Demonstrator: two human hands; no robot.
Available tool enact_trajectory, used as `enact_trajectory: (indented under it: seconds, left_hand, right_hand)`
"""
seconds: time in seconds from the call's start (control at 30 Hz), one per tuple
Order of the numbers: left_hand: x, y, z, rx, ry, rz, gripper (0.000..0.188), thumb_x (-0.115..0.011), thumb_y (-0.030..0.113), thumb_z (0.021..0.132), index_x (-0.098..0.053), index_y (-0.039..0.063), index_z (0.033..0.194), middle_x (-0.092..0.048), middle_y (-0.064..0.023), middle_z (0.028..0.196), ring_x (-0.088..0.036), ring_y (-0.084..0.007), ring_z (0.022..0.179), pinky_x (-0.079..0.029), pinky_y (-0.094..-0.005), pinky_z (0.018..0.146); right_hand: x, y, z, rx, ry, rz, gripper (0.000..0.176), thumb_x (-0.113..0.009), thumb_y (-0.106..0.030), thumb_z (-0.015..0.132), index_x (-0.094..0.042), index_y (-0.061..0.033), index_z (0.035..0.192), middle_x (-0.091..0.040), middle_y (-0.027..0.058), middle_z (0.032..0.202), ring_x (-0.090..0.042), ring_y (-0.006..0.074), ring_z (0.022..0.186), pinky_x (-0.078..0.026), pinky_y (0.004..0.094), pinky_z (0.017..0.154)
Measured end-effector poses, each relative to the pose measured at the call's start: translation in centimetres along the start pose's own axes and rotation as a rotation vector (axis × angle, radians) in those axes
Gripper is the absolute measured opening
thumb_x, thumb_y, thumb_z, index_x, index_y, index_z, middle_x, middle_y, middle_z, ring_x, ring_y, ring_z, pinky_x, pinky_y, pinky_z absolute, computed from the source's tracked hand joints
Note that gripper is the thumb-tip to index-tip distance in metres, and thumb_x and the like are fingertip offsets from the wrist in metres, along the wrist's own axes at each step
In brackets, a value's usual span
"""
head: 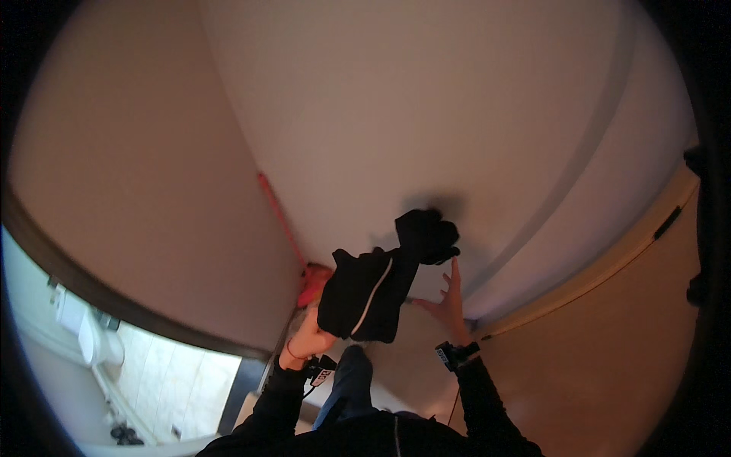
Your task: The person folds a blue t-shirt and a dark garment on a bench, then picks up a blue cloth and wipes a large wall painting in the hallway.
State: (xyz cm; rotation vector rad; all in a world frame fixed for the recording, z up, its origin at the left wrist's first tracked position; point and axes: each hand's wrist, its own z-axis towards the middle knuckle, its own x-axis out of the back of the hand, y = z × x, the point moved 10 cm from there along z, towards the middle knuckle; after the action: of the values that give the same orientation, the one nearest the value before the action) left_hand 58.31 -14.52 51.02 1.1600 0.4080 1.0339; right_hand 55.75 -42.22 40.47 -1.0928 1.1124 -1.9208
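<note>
A black cloth item (365, 294) with a pale line, a seam or a zip, hangs bunched in front of the wall. At its lower left edge my left hand (311, 338) grips it. The upper end (427, 235) of the cloth is a rounded, folded lump, and its exact shape is too dark to make out. My right hand (448, 300) is raised just below and to the right of that lump, fingers spread and holding nothing. Whether a fingertip touches the cloth, I cannot tell. Each wrist bears a strapped-on black device.
A red long-handled tool (280, 220) leans in the wall corner, its wide red end (313, 284) low behind my left hand. Brown wooden door (594, 343) at right. Past the wall edge at lower left, a bright room has a white toilet (100, 343) and pale floor (171, 365).
</note>
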Motion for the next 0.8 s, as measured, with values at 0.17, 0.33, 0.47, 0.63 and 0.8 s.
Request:
enact_trajectory:
  seconds: [0.17, 0.33, 0.47, 0.63, 0.8]
  left_hand:
    - [-1.0, -3.7, 6.7, 0.073, -0.193, -0.135, 0.066, -0.066, -0.003, 0.075, -0.04, 0.0, 0.135, -0.052, -0.0129, 0.13, -0.051, -0.02, 0.116, -0.041, -0.0317, 0.097]
    - [1.3, 0.8, 10.8, -0.282, 0.038, -0.126, 0.051, -0.057, -0.009, 0.073, -0.049, -0.004, 0.123, -0.057, -0.0157, 0.12, -0.053, -0.0284, 0.112, -0.039, -0.0338, 0.098]
    - [5.2, -1.7, 14.8, 0.006, 0.336, -0.296, 0.051, -0.046, -0.012, 0.072, -0.049, -0.005, 0.122, -0.056, -0.0139, 0.123, -0.051, -0.0236, 0.114, -0.038, -0.0346, 0.098]
    - [5.3, 4.5, 15.8, -0.56, 0.439, -0.579, 0.071, -0.046, -0.004, 0.076, -0.022, -0.003, 0.143, -0.022, -0.0204, 0.149, -0.027, -0.0291, 0.136, -0.024, -0.0404, 0.11]
    - [-4.4, 7.7, 16.0, -0.63, 0.38, 0.786, 0.045, -0.06, 0.045, 0.085, -0.054, 0.038, 0.129, -0.016, -0.0194, 0.152, -0.005, -0.06, 0.133, -0.012, -0.0742, 0.099]
  right_hand:
    - [-1.9, -1.5, 5.7, 0.202, 0.175, -0.129, 0.093, -0.079, -0.023, 0.074, -0.021, -0.0054, 0.145, -0.028, 0.0176, 0.146, -0.036, 0.0282, 0.13, -0.036, 0.0357, 0.103]
    - [-2.0, -0.3, 7.9, -0.194, 0.119, 0.679, 0.075, -0.071, -0.022, 0.082, -0.027, -0.0032, 0.141, -0.039, 0.016, 0.139, -0.043, 0.0249, 0.122, -0.037, 0.0338, 0.1]
    - [7.3, -6.9, 8.8, 0.015, 0.655, 0.467, 0.048, -0.057, -0.017, 0.092, -0.037, -0.0014, 0.133, -0.055, 0.0098, 0.116, -0.052, 0.0154, 0.102, -0.044, 0.0278, 0.087]
    - [8.9, -20.0, 5.1, 0.583, 0.802, 0.17, 0.072, -0.066, -0.01, 0.086, -0.022, -0.0082, 0.143, -0.046, 0.0152, 0.132, -0.046, 0.0206, 0.12, -0.039, 0.0326, 0.1]
    - [7.0, -22.4, 5.1, 0.58, 0.74, -0.636, 0.059, -0.054, -0.008, 0.075, -0.049, -0.0143, 0.133, -0.028, 0.0236, 0.144, -0.022, 0.0463, 0.134, -0.009, 0.0564, 0.112]
